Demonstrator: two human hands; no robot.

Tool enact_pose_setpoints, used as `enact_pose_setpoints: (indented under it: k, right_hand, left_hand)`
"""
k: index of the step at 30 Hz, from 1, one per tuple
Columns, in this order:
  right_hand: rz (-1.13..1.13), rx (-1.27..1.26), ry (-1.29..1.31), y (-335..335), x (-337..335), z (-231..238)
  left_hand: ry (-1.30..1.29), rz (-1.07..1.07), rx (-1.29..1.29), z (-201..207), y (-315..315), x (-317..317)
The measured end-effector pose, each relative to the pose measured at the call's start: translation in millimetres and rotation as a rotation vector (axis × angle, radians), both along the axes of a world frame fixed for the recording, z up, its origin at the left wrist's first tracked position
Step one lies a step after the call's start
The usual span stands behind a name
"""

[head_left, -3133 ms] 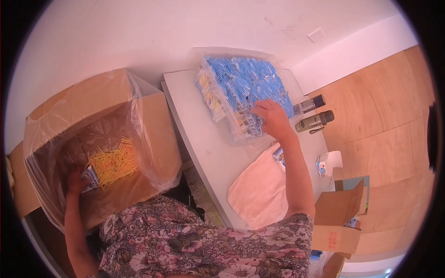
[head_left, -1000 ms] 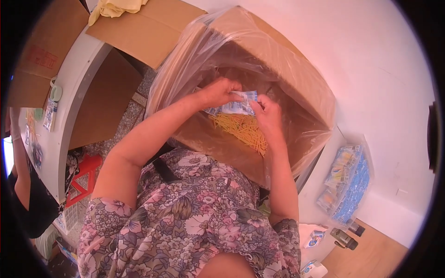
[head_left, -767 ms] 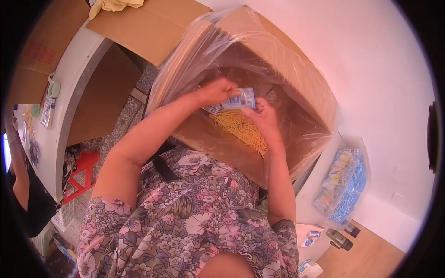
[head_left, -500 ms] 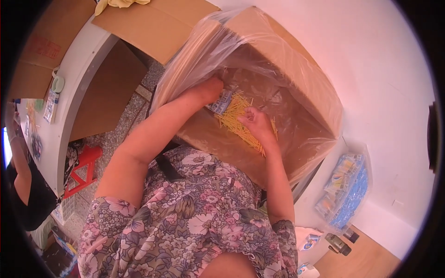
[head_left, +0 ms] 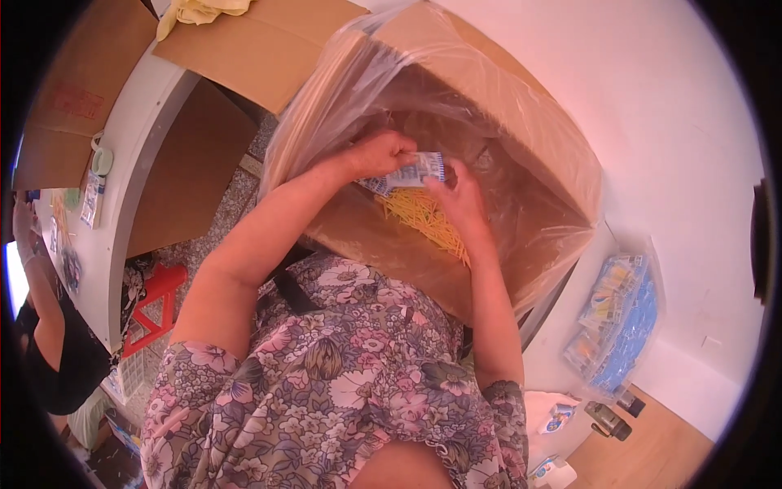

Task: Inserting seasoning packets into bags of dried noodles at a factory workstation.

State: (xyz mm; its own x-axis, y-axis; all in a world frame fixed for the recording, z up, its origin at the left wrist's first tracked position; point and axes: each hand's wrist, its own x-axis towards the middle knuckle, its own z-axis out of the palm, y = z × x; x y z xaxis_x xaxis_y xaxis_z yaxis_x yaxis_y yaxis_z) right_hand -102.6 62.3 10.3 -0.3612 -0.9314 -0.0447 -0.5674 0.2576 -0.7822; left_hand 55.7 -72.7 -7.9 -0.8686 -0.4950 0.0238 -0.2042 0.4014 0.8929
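A small clear packet with blue-and-white printing (head_left: 423, 167) is stretched between my two hands over an open cardboard box. My left hand (head_left: 383, 153) is closed on its left end. My right hand (head_left: 461, 197) has thumb and fingers closed at the right end; whether thin sticks are also in the fingers is hidden. Below the hands, a loose heap of thin yellow sticks (head_left: 419, 218) lies in the box. A second printed packet (head_left: 373, 186) shows partly beneath my left wrist, beside the heap.
The cardboard box (head_left: 521, 106) has a clear plastic liner over its walls. A bag of packets (head_left: 615, 314) stands to the right against the white wall. On the left are a white table (head_left: 138, 138), a red plastic stool (head_left: 155, 306) and another person's arm (head_left: 47, 301).
My left hand has risen and moved right with the packet, lifting it off the sticks. My right hand has left the heap and come up to the packet's right end.
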Motion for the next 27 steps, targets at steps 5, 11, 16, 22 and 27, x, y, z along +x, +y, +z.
enact_pose_setpoints:
  k: [5, 11, 16, 22, 27]
  right_hand:
    - [-0.021, 0.235, -0.085, 0, -32, 17]
    - [0.065, 0.698, 0.649, 38, -42, -2]
    - [0.159, 0.749, 0.707, 63, -66, -52]
    - [0.195, 0.79, 0.701, 63, -70, -62]
    - [0.17, 0.857, 0.743, 67, -67, -70]
  left_hand:
    - [0.038, -0.022, 0.078, 0, 11, -12]
    - [0.01, 0.199, 0.037, -19, 2, -12]
    - [-0.032, 0.154, 0.031, -3, 10, -18]
    - [0.01, 0.121, -0.037, -4, 12, -18]
    - [0.008, 0.132, -0.012, -2, 12, -17]
